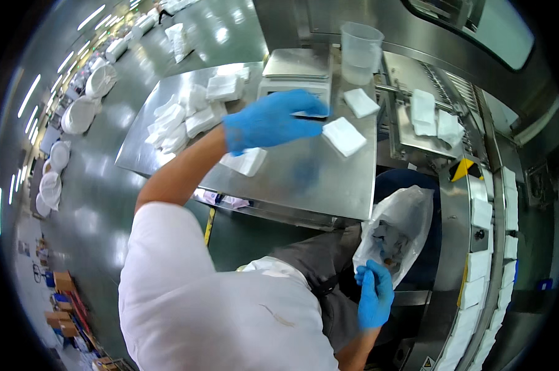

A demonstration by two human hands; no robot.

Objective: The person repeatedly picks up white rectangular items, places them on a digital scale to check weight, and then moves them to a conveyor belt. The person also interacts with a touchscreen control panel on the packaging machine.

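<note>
Left hand [270, 122] part-open, apparently empty — I see a folded white pad [345, 137] just past its fingertips, likely for reach. Right hand [376, 298] curled at plastic bag [423, 210]; can't tell grip.

My blue-gloved left hand [273, 120] reaches out from my bare, bent left arm [183, 167], thumb and fingers parted; my blue-gloved right hand [375, 297] sits lower, fingers curled.

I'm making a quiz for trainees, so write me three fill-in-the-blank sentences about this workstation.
The left hand and right hand are both gloved in ____.
The hand nearer the plastic bag is the ____ one.
The scale stands to the ____ of the translucent container.
Missing words: blue; right; left.
</note>
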